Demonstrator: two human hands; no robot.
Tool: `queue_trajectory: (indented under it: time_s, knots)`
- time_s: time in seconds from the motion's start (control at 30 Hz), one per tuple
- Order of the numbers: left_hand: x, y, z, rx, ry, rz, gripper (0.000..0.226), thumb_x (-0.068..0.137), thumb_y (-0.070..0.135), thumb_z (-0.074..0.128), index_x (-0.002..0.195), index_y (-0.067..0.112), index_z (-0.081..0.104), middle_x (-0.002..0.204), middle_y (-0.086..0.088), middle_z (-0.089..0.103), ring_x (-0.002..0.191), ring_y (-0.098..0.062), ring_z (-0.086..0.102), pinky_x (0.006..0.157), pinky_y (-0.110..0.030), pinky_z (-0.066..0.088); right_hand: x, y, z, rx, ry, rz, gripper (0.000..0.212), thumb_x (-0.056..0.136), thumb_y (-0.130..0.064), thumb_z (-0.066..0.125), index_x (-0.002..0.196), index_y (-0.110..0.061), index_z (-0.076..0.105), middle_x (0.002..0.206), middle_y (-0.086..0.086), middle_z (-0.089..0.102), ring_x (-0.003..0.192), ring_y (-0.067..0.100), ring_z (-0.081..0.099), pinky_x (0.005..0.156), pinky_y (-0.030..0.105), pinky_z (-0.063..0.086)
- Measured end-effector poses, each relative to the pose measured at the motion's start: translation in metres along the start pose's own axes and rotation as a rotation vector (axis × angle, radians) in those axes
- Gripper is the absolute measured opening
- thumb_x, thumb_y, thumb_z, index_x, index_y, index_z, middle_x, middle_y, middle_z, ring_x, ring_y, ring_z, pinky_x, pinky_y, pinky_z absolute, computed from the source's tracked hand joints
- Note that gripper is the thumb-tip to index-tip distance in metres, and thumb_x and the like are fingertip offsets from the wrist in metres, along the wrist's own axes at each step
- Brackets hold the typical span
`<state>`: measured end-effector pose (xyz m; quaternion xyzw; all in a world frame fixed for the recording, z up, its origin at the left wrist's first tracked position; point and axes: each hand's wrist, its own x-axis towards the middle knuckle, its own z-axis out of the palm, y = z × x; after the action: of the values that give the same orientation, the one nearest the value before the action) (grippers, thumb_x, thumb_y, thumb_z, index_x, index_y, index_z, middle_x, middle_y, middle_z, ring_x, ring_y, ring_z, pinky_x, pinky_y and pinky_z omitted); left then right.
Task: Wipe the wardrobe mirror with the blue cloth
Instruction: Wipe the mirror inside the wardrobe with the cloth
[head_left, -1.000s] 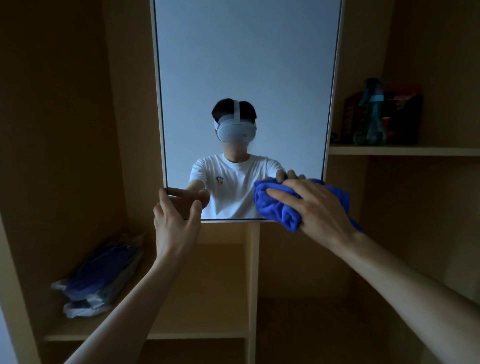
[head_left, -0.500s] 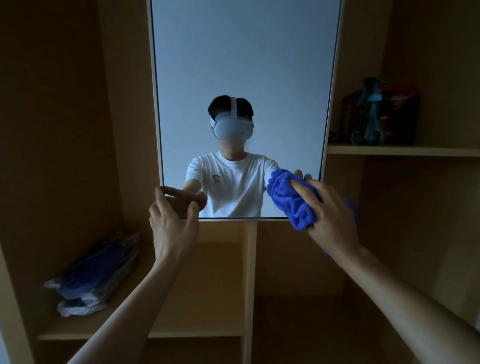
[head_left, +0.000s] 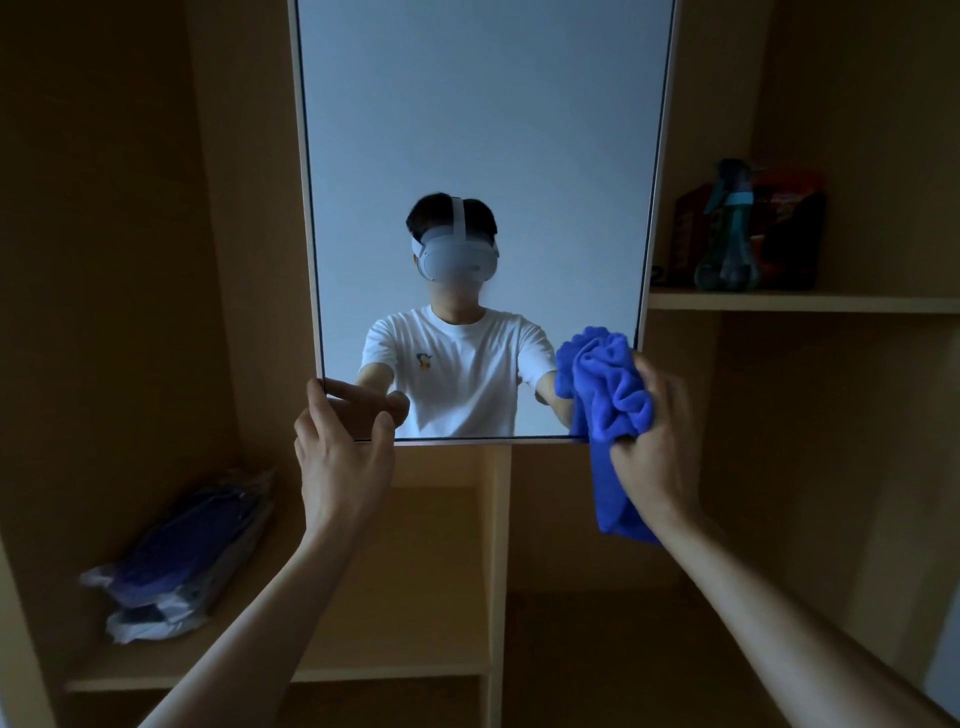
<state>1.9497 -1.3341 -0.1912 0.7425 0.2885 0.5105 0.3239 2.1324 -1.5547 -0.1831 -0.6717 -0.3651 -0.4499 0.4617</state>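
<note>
Centrally, a wardrobe mirror (head_left: 478, 130) held at its lower corners by two hands.
Right hand (head_left: 655, 449) grips a bunched blue cloth (head_left: 607, 384), pressing it against the glass at the lower right corner; a loose end of the cloth hangs below the mirror's bottom edge. Left hand (head_left: 343, 467) pinches the lower left corner of the frame, thumb on the front. At far right, a spray bottle (head_left: 727, 234) stands upright on a shelf (head_left: 841, 302); at near left, a plastic-wrapped bundle (head_left: 182, 551) lies on a lower shelf (head_left: 374, 670).
</note>
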Motion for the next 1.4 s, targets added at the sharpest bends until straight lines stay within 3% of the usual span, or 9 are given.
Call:
queue_trajectory:
  time_s: [0.13,0.2,0.4,0.47,0.6,0.73,0.87,1.13,1.4]
  knots:
    - [0.000,-0.002,-0.001,0.005,-0.004,0.012,0.085,0.098,0.036,0.059,0.163,0.018,0.008,0.155,-0.018,0.031,0.144,-0.034,0.031,0.111,-0.054,0.038,0.007,0.004,0.001,-0.008,0.132,0.041,0.047,0.088,-0.031,0.055,0.134,-0.031,0.047,0.116,-0.039,0.044,0.104,-0.029,0.041,0.080,-0.005,0.034]
    - [0.000,-0.003,0.000,0.007,0.002,0.024,0.085,0.097,0.034,0.060,0.163,0.016,0.008,0.155,-0.020,0.031,0.144,-0.036,0.031,0.111,-0.053,0.038,0.006,0.009,0.003,-0.045,0.137,0.085,0.050,0.085,-0.028,0.052,0.134,-0.036,0.045,0.116,-0.048,0.039,0.102,-0.027,0.043,0.076,-0.004,0.036]
    - [-0.001,-0.006,0.005,0.017,0.033,0.029,0.084,0.098,0.034,0.060,0.163,0.018,0.009,0.154,-0.019,0.033,0.143,-0.035,0.033,0.108,-0.054,0.040,-0.003,0.015,0.011,-0.065,0.155,0.141,0.055,0.087,-0.032,0.047,0.142,-0.029,0.045,0.115,-0.015,0.049,0.100,-0.009,0.046,0.085,0.014,0.047]
    - [0.000,-0.006,0.007,0.019,0.053,0.023,0.083,0.097,0.034,0.060,0.162,0.017,0.011,0.152,-0.019,0.035,0.141,-0.036,0.035,0.107,-0.054,0.040,-0.003,0.008,0.008,-0.043,0.143,0.112,0.056,0.086,-0.023,0.051,0.142,-0.026,0.046,0.113,-0.019,0.046,0.101,-0.008,0.048,0.088,0.016,0.046]
    - [0.002,-0.008,0.008,0.015,0.067,0.021,0.081,0.096,0.033,0.061,0.161,0.017,0.016,0.148,-0.019,0.040,0.137,-0.036,0.039,0.104,-0.053,0.041,-0.005,-0.010,0.008,-0.011,0.172,0.118,0.058,0.083,-0.001,0.061,0.140,-0.009,0.051,0.116,0.003,0.056,0.106,0.005,0.052,0.095,0.016,0.043]
    - [0.003,-0.010,0.007,-0.005,0.055,0.031,0.079,0.096,0.030,0.061,0.161,0.018,0.018,0.146,-0.017,0.041,0.136,-0.033,0.039,0.103,-0.050,0.041,-0.006,-0.032,0.017,0.020,0.191,0.066,0.047,0.086,-0.003,0.063,0.132,-0.002,0.056,0.109,-0.010,0.053,0.097,-0.004,0.052,0.088,0.007,0.042]
    - [0.004,-0.011,0.005,-0.051,0.042,0.029,0.075,0.096,0.027,0.060,0.160,0.019,0.020,0.148,-0.014,0.040,0.138,-0.030,0.036,0.107,-0.046,0.038,-0.012,-0.052,0.048,0.081,0.043,0.129,0.039,0.094,-0.019,0.060,0.129,-0.003,0.057,0.106,0.011,0.061,0.097,0.022,0.059,0.083,0.041,0.051]
    - [0.015,-0.014,-0.011,-0.249,-0.016,-0.021,0.040,0.107,0.029,0.034,0.147,0.026,0.040,0.146,-0.004,0.050,0.133,-0.022,0.046,0.104,-0.037,0.037,-0.038,-0.119,0.117,0.014,-0.025,0.037,0.063,0.089,-0.025,0.067,0.146,-0.020,0.040,0.122,0.007,0.053,0.107,0.025,0.053,0.085,0.041,0.051]
    - [0.018,-0.020,-0.024,-0.521,-0.097,-0.162,0.057,0.095,0.064,0.027,0.119,0.029,0.065,0.109,0.002,0.074,0.105,-0.019,0.070,0.095,-0.055,0.055,-0.047,-0.184,0.162,0.102,-0.173,0.022,0.061,0.096,-0.031,0.061,0.146,-0.026,0.028,0.130,0.010,0.048,0.114,0.027,0.053,0.092,0.044,0.051]
